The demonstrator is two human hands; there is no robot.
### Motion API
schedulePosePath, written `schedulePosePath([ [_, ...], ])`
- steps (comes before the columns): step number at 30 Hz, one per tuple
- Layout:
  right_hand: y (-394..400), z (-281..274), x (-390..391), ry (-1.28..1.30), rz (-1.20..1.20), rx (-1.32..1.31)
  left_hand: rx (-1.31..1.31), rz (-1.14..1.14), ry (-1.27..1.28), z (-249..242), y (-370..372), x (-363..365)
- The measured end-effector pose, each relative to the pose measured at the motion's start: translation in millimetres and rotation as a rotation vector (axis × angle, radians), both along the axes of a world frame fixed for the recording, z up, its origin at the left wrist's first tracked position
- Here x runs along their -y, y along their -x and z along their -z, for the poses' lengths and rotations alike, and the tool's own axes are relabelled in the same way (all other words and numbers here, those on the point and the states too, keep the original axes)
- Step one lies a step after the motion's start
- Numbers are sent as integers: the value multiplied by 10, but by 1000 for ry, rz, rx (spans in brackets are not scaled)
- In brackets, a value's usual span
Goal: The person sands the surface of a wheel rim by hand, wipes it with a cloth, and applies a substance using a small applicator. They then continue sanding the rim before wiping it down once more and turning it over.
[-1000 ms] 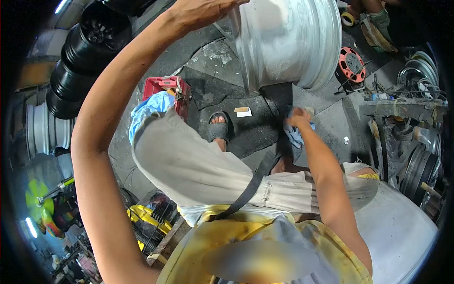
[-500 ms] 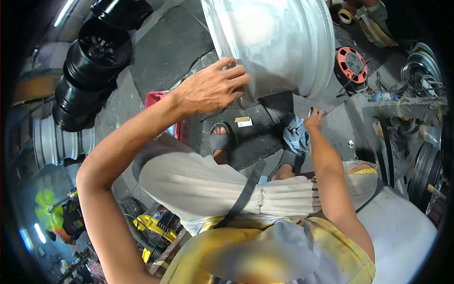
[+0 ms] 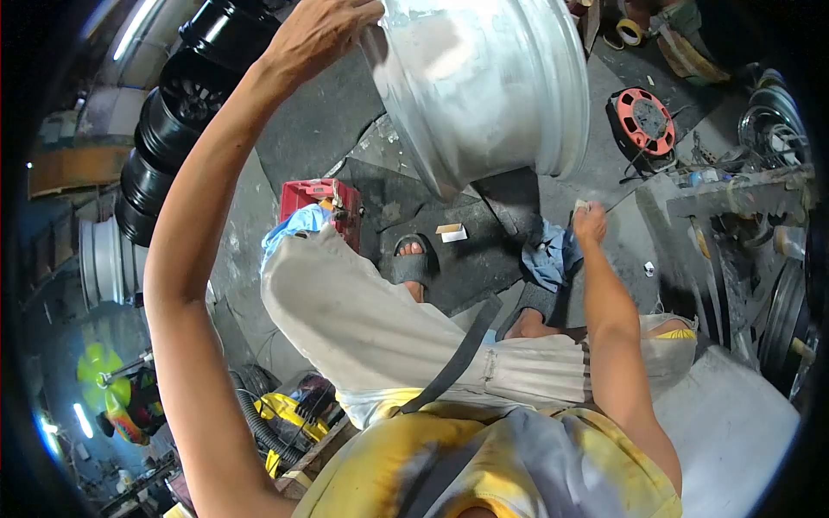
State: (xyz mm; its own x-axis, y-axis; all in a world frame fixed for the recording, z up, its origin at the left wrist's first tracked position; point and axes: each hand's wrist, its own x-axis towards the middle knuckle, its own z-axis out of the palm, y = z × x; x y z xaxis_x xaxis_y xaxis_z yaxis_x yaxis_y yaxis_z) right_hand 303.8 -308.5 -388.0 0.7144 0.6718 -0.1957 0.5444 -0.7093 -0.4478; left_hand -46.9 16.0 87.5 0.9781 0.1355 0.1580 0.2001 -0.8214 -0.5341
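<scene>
A large silvery-grey wheel rim [image 3: 484, 86] lies on its side at the top of the view, with pale patches on its barrel. My left hand [image 3: 324, 34] is at its left edge, fingers curled over the lip, the arm stretched far forward. Lower right, my right hand [image 3: 591, 226] is apart from the rim, its fingers pinched on a small tan piece [image 3: 581, 205], perhaps folded paper. Right beside that hand is a crumpled blue cloth [image 3: 551, 255].
A red crate [image 3: 321, 192] stands left of my sandalled foot [image 3: 413, 257]. Black rims [image 3: 160, 129] are stacked at left. A tan-and-white packet [image 3: 451, 232] lies on the floor mat. An orange-and-black reel [image 3: 644, 123] and a cluttered bench [image 3: 734, 200] are on the right.
My left hand has moved up along the rim's left edge, away from me. The rim appears slightly further left, and the red crate shows more fully. My right hand stays low beside the cloth.
</scene>
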Motion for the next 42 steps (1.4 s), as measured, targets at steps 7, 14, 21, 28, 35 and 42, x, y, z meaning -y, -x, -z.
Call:
schedulePosePath([
  [7, -598, -440, -704, -652, 259, -215, -26, -85, -113, 340, 66, 560],
  [14, -296, -3199, -1268, -1249, -47, -384, -315, -270, 429, 784, -215, 1970],
  [21, 312, -4431, -1244, -907, -726, 4, 286, -27, 861, 732, -632, 2207],
  [28, 784, -3711, -682, -878, -722, -499, 542, -206, 1222, 1163, -236, 2088],
  [35, 1091, -3728, -714, -692, -699, -351, 924, -264, 1472, 938, -186, 1820],
  [42, 1067, -3623, -765, -639, -604, -939, 919, -168, 2039, 1106, -195, 1631],
])
